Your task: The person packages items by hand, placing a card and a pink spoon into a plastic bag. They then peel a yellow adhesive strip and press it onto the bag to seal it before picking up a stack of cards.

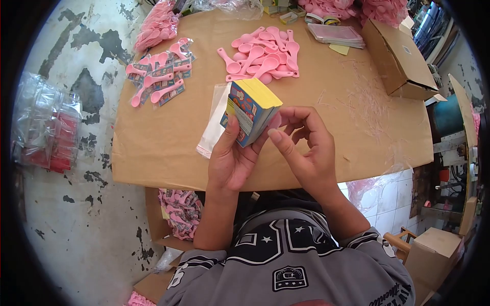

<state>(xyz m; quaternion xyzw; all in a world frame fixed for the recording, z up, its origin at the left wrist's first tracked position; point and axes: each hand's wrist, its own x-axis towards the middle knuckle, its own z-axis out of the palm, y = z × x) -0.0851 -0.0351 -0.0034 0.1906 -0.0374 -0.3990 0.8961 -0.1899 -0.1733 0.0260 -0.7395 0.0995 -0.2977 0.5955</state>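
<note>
My left hand point(236, 158) is wrapped round a thick stack of printed cards point(247, 109), blue with pictures on the face and yellow along the top edge. It is held tilted above the near part of the table. At the stack's right side is my right hand point(306, 145), thumb and forefinger apart and the other fingers curled. A small pink patch shows between the stack and these fingertips; I cannot tell what it is. Beneath the stack lie clear plastic sleeves point(210, 136). Beyond it is a pile of pink spoons point(269, 62).
Pink spoons on cards point(153, 87) lie at the table's left. A bag of pink spoons point(159, 23) is behind them. A cardboard box point(395, 61) stands at the right, near stacked clear sleeves point(336, 34) and loose plastic strips point(365, 99). Below the table is a box of packed spoons point(182, 211).
</note>
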